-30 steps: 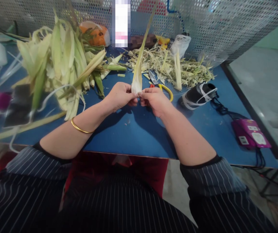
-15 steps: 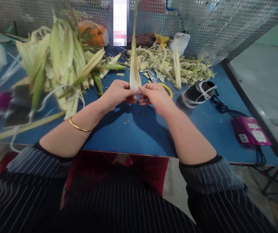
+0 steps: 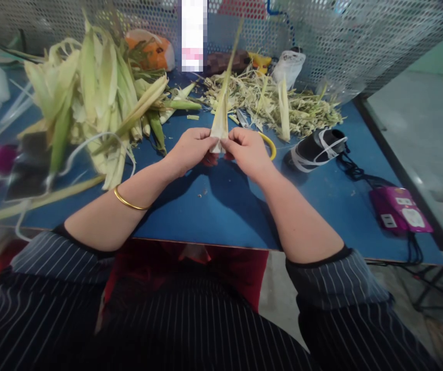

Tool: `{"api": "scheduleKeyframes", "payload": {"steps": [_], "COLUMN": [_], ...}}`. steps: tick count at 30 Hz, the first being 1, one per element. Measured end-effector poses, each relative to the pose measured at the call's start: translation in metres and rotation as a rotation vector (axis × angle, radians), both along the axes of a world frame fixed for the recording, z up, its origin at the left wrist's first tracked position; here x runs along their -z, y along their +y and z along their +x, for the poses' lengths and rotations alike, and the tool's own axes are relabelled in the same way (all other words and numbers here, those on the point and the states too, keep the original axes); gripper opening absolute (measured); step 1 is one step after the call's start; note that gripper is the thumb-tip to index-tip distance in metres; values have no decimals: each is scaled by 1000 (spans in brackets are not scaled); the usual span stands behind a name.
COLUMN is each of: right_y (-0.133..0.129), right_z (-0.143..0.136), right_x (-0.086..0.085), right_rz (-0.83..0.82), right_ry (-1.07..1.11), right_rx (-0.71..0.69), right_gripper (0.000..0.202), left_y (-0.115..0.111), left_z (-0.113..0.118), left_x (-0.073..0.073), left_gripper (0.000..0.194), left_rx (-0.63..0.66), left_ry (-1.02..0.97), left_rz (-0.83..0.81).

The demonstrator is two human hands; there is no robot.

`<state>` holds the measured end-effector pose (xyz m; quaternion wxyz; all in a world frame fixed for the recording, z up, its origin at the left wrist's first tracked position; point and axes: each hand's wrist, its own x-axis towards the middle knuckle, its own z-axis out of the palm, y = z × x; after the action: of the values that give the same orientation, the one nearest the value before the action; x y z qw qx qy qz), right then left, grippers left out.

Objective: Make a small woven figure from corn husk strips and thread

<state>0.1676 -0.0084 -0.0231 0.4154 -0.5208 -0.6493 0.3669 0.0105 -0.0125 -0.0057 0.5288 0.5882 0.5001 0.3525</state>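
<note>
A pale corn husk [image 3: 221, 116] stands up between my hands, its thin tip leaning away to the upper right. My left hand [image 3: 193, 149] pinches the left side of its wide lower end. The right side of that end is pinched by my right hand [image 3: 246, 149]. Both thumbs nearly meet at the husk's base, and the other fingers are partly hidden beneath. Yellow-handled scissors [image 3: 269, 145] lie just behind my right hand. A large heap of husks [image 3: 97, 93] is to the left.
Shredded husk strips [image 3: 252, 98] cover the back of the blue table [image 3: 221, 221]. At the right are a black roll with white cord [image 3: 314, 150] and a purple power socket [image 3: 399, 208]. Perforated metal [image 3: 333, 46] stands behind. A black object [image 3: 30, 167] lies left.
The husk's tip has tilted to the right, and its base has folded narrower between my fingers. Both hands still pinch it in nearly the same place.
</note>
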Motion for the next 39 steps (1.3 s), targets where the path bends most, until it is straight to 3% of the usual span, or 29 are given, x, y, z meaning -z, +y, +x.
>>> {"api": "scheduleKeyframes", "payload": {"steps": [6,14,21,25,29,34,39], "right_y": [-7,-9,-7,-5,-4,-1,2], "right_z": [-6,-4,-2,0,1,2,2], "right_x": [-8,-15,-15,-11,-6,-3,0], "right_rz": [-213,-376,-323,-146,49,88,97], "right_ry": [253,460,402,232,95,49,22], "right_rx": [-69,-97,-99,-23,88,181,180], "right_gripper": [31,22,23,24,27,29,23], "left_y": [1,-1,3,2,-5,-11,-10], "left_z": [2,0,-2,-2,0,2,2], "left_x": [12,7,8,8,2,0,2], "left_gripper": [22,24,24,25,28,28,28], "left_rx": [-3,-15,-51,-48,-45,-8,-25], "left_ry": [42,135,84,41,144,315,404], "left_rz": [185,305,254,220,291,391,510]}}
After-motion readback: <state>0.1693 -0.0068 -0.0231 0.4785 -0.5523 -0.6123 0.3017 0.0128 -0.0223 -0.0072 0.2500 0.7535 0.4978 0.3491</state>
